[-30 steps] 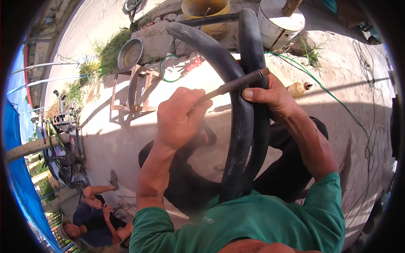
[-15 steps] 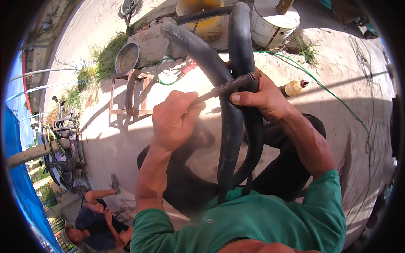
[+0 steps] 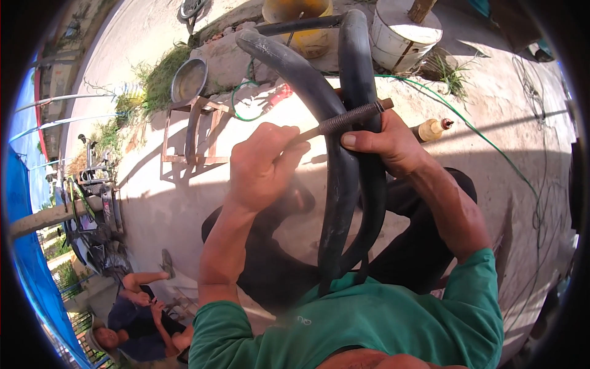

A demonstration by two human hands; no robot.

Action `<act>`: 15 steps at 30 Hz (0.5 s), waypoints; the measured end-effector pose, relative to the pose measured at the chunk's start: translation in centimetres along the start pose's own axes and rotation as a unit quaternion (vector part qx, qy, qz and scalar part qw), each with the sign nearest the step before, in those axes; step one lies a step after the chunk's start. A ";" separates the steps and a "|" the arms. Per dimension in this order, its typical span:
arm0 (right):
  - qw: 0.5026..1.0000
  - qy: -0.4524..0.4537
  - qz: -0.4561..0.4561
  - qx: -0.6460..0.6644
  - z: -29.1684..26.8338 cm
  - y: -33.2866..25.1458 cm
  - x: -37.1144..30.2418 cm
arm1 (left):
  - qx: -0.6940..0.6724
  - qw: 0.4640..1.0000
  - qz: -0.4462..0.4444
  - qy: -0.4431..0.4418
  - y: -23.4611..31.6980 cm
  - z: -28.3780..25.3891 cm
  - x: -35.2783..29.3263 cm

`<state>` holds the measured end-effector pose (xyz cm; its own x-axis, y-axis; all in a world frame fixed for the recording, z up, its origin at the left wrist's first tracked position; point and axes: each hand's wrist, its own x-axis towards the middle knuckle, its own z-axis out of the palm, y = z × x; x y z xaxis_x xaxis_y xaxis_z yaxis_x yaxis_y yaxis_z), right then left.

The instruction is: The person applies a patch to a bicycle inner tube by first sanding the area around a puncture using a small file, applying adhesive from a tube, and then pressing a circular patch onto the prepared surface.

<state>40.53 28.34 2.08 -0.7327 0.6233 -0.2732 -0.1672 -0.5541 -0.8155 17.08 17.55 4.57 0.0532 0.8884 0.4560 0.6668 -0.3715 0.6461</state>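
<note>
A long black rubber inner tube (image 3: 341, 190) stands folded in front of my chest, its lower end against my green shirt. My right hand (image 3: 396, 147) is closed around its folded strands, thumb pressed on the near side. Across the tube lies a rusty brown rod with a ridged, coil-like head (image 3: 351, 118), touching the rubber just above my right thumb. My left hand (image 3: 263, 165) is closed on the thin handle end of this rod, left of the tube. The rod's far tip sticks out past my right hand.
Beyond the tube stand a yellow bucket (image 3: 310, 42) and a white bucket (image 3: 405, 37). A yellowish bottle (image 3: 433, 129) is to the right, near a green hose (image 3: 458, 114). At left are a metal frame (image 3: 190, 158), a round basin (image 3: 189, 81) and a seated person (image 3: 144, 326).
My left hand has pushed the rod to the right and slightly up across the tube, so its tip reaches farther past my right hand. Both hands keep their hold.
</note>
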 end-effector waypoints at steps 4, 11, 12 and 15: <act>1.000 0.004 0.006 -0.008 -0.1 -0.5 -0.1 | -0.017 0.999 0.012 0.034 -0.1 -0.7 0.3; 1.000 0.012 -0.011 0.002 0.5 -1.2 -0.5 | -0.022 0.999 -0.026 0.032 -0.5 -1.0 -1.5; 1.000 0.016 -0.011 0.007 0.5 -0.9 -0.3 | -0.015 0.999 -0.018 0.031 -0.4 -0.8 -1.1; 1.000 0.018 -0.006 0.002 0.2 -0.2 0.1 | 0.011 1.000 0.012 0.019 -0.2 -0.2 0.3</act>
<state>40.36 28.35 2.37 -0.7066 0.6492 -0.2815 -0.1783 -0.5484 -0.8170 16.85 17.85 4.73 0.0423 0.8683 0.4943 0.6815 -0.3869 0.6212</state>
